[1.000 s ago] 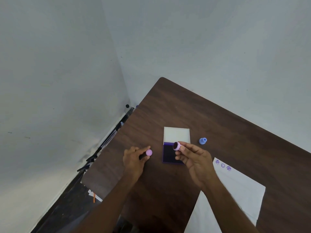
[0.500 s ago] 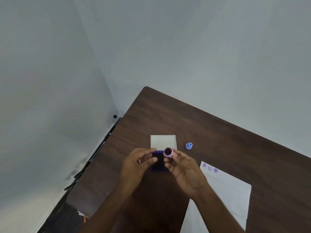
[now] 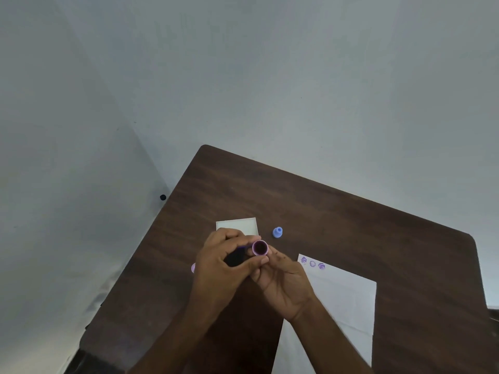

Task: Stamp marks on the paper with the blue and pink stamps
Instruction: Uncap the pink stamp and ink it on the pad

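The pink stamp [image 3: 260,248] is held up above the table with its dark inked face toward me. My right hand [image 3: 283,282] grips it from the right. My left hand [image 3: 224,263] pinches it from the left, forefinger over it and thumb under it. The blue stamp [image 3: 277,232] stands alone on the table just behind my hands. The white paper [image 3: 343,300] lies to the right and bears three purple marks [image 3: 312,263] along its near-left corner.
The ink pad's white open lid [image 3: 237,226] shows behind my left hand; its dark pad [image 3: 235,258] is mostly hidden. A pink cap [image 3: 193,268] lies on the brown table [image 3: 351,220] left of my left hand. Grey walls meet behind the table.
My left hand set the pink cap down on the table and moved right to join my right hand on the pink stamp. The stamp's face has turned toward me.
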{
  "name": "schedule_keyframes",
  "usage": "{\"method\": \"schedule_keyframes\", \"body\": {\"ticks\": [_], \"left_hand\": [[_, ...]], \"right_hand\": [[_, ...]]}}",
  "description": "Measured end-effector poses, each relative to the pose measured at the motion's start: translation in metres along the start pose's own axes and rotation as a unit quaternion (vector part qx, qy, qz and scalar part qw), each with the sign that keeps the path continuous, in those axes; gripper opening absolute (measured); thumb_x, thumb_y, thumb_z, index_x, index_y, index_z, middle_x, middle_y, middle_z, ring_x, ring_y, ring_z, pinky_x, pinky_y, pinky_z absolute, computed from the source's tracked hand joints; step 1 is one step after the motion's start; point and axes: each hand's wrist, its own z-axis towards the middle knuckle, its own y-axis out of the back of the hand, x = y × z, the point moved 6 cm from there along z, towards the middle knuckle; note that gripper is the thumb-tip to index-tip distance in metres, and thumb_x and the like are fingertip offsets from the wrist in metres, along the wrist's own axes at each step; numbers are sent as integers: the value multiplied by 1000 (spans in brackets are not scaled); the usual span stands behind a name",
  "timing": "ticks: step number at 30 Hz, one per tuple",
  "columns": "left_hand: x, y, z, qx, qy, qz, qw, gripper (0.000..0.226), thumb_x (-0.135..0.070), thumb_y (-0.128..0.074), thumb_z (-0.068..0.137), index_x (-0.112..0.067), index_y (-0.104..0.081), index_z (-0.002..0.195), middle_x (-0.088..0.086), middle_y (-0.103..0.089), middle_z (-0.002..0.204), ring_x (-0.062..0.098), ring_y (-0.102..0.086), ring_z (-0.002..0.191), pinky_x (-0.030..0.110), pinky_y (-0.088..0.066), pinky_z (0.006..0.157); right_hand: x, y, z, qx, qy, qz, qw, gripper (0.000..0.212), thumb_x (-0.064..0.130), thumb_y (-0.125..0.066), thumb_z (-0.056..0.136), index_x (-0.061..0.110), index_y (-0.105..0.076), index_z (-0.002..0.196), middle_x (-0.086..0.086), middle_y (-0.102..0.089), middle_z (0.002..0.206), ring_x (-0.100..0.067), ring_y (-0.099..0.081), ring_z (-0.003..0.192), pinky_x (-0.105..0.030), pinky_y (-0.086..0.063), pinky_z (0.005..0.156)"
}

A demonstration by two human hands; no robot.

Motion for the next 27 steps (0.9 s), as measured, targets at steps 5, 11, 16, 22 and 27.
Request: {"method": "schedule_keyframes", "body": {"ticks": [5,11,16,22,27], "left_hand": [[-10,1,2,-3,-16,35,999,44,-52,-69,66,-35,-65,106,-26,-51,97,3,-54,91,5,-41,77],[-13,0,2,1,-23,62,998,51,-50,-68,66,-21,-72,108,-14,-55,99,0,-49,89,8,-35,77],[-14,3,2,-6,-32,33,999,43,-53,-67,66,-37,-63,106,-32,-49,97,-4,-50,93,4,-41,76],[-2,-2,2,-5,-23,20,1000,41,-56,-68,65,-48,-56,104,-33,-49,96,-3,-51,93,3,-40,78],[24,-15,-3,2,7,-22,1000,34,-63,-68,66,-71,-53,95,-36,-55,95,-9,-52,101,1,-40,82]], "right_hand": [[0,3,1,-4,3,20,1000,42,3,-64,81,-10,-57,121,-27,-60,118,-27,-55,98,-34,-58,75],[1,2,1,0,4,22,1000,43,3,-63,81,-11,-56,121,-28,-58,118,-23,-56,91,-33,-59,76],[1,2,2,6,-3,17,1000,42,5,-64,81,-9,-57,121,-26,-57,116,-23,-52,94,-35,-58,81],[-4,8,0,38,-28,17,999,49,6,-66,84,-5,-52,129,-23,-58,115,-18,-59,85,-40,-56,86],[6,26,7,27,-11,-114,993,49,14,-69,84,-5,-54,127,-21,-61,117,-24,-60,94,-38,-55,89]]}}
